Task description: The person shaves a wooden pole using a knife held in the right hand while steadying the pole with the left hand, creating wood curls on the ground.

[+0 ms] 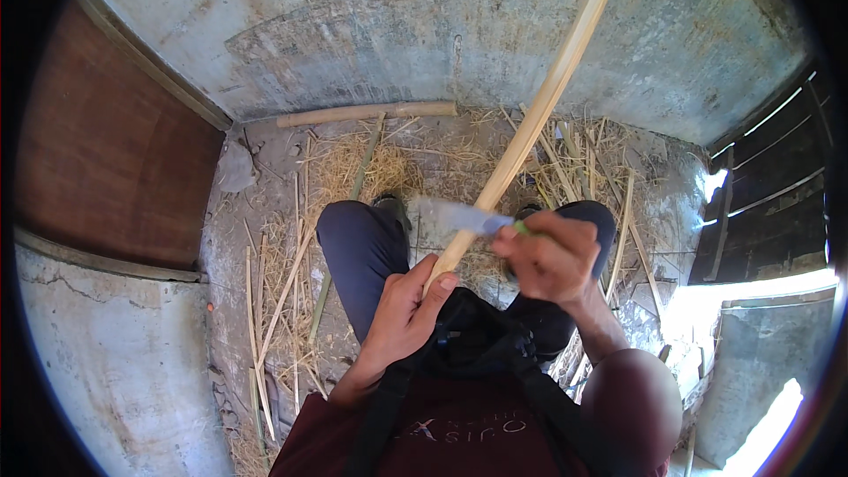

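A long, pale length of split bamboo [539, 115] slants up and away from my lap toward the far right. Its near end is gripped in my left hand [399, 314], the thumb lying along it. My right hand [558, 256] is closed round the green handle of a knife [455, 215]. The blade points left and crosses the bamboo a little beyond my left hand; motion blurs it, so I cannot tell whether its edge touches the bamboo. Both hands are above my lap, between my bent knees.
Curly shavings [367, 163] and thin strips [625, 225] litter the floor on both sides. A round bamboo pole [362, 113] lies along the foot of the stained wall [424, 35] ahead. To the left is a brown panel [115, 132]; dark slats [768, 185] stand at the right.
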The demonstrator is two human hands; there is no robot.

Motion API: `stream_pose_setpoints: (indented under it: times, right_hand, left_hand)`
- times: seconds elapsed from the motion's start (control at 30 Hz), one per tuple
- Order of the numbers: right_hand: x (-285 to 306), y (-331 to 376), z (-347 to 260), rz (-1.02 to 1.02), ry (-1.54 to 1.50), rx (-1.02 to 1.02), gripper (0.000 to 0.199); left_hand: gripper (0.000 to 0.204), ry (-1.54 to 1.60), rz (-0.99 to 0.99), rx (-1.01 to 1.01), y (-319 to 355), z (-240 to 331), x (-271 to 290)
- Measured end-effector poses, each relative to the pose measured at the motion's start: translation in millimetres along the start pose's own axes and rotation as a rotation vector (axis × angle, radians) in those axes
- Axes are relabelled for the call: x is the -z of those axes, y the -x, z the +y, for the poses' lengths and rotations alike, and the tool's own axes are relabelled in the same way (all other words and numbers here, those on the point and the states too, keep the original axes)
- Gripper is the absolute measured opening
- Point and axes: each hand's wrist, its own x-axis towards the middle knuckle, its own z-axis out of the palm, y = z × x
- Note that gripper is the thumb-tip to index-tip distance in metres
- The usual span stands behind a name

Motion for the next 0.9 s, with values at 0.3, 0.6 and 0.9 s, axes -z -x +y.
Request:
stream_pose_setpoints:
  times: [0.3, 0.6, 0.9]
  right_hand:
    - [24.2, -22.2, 47.7, 0.164, -0.079, -0.137, 0.014]
    - [2.4, 4.2, 3.8, -0.138, -0.155, -0.059, 0.017]
    - [-9.2, 11.5, -12.4, -0.125, -0.079, -0.007, 0.023]
  left_hand:
    - [0.026, 0.009, -0.043, 0.064, 17.3, -7.8, 0.9]
    - [0.027, 0.012, -0.009, 0.028, 8.0, -7.6, -3.4]
    - [0.029, 0.04, 0.028, 0.02, 0.5, -0.6, -6.4]
